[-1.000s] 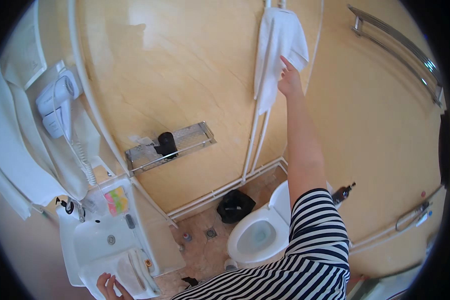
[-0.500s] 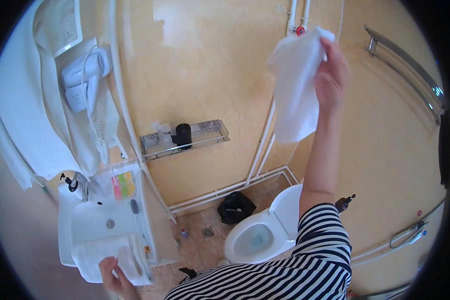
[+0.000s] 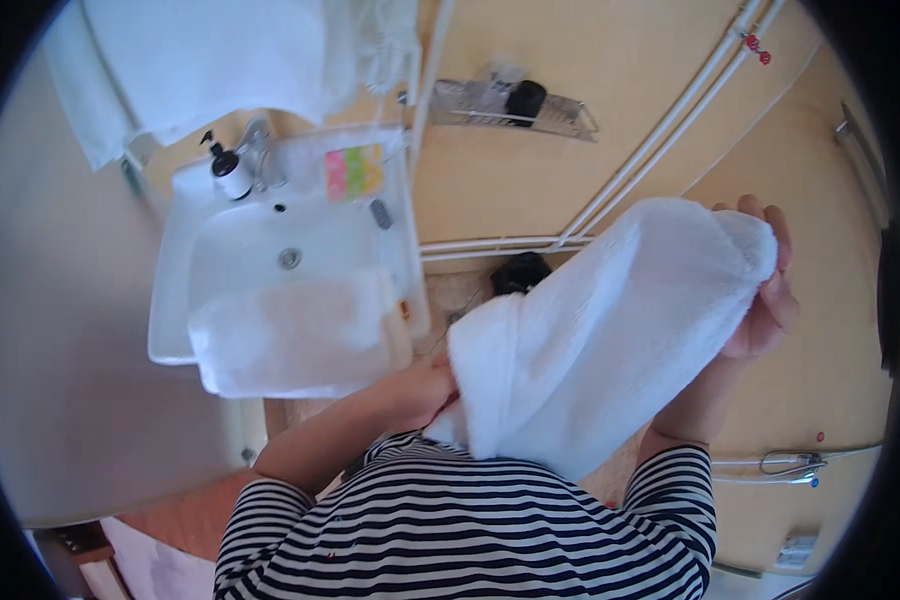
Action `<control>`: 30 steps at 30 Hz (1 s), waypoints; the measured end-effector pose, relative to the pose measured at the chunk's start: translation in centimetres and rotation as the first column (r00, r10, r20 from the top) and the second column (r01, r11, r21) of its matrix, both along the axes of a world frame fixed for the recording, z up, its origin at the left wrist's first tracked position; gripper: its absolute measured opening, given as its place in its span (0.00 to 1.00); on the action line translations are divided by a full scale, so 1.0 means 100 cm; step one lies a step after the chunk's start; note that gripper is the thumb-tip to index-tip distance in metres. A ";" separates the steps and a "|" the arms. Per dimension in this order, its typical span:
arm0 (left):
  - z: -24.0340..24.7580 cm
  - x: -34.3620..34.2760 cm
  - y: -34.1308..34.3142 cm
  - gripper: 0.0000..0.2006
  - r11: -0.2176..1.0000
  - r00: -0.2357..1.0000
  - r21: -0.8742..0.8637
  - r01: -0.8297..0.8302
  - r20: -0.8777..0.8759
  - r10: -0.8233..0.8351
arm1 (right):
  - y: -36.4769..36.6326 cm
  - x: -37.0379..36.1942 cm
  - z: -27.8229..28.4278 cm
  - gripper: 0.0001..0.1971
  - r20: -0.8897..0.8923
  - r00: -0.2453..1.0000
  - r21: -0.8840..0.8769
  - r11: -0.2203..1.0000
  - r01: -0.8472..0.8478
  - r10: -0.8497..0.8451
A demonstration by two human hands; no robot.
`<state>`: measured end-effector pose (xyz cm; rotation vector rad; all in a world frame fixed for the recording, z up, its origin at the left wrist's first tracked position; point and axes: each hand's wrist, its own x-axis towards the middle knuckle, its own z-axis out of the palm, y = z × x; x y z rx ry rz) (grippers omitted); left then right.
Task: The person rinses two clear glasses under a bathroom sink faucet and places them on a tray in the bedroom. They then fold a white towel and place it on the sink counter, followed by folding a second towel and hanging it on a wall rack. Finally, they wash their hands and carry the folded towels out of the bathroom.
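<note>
Holding towel (image 3: 610, 330) beside sink edge (image 3: 410, 235)

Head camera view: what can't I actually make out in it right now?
Head view: fingertips of the left hand, behind the held white towel.
Head view: part of the black bag, behind that towel.
Head view: top of the hanging white cloth, cut off by the upper edge.
Head view: pale item on the wall shelf, too small and blurred to identify.
</note>
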<state>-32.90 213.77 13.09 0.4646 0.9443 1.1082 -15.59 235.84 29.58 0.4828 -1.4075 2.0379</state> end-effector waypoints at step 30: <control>0.074 0.080 -0.114 0.13 0.817 0.728 0.298 -0.493 -0.373 0.575 | -0.008 0.123 -0.034 0.13 -0.007 0.992 -0.256 0.959 -0.124 0.127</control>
